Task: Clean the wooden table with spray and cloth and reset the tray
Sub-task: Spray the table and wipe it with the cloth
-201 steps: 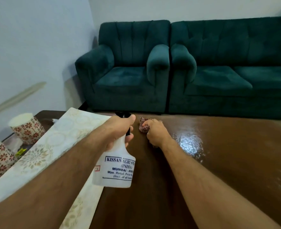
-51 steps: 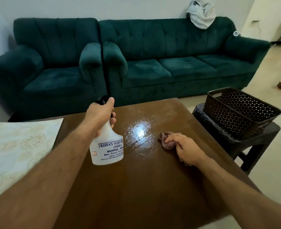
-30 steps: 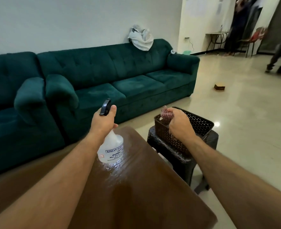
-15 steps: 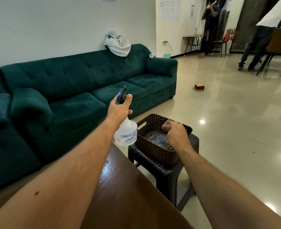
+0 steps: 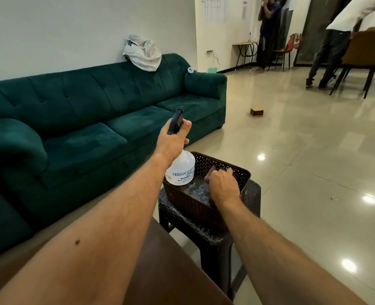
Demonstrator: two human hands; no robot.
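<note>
Both hands are over the dark woven basket (image 5: 195, 201). 1, the right hand (image 5: 223, 187), is down inside it with fingers curled round the reddish cloth (image 5: 209, 176), which lies against the basket's far right side. The left hand (image 5: 173, 143) grips the neck of the white spray bottle (image 5: 182, 171), thumb up by the black trigger head, holding the bottle upright above the basket's left rim. Beneath the basket stands a dark stool (image 5: 206, 234), just beside the wooden table (image 5: 171, 276). A green sofa (image 5: 94, 119) runs along the wall, with a white bag (image 5: 143, 53) on its back.
</note>
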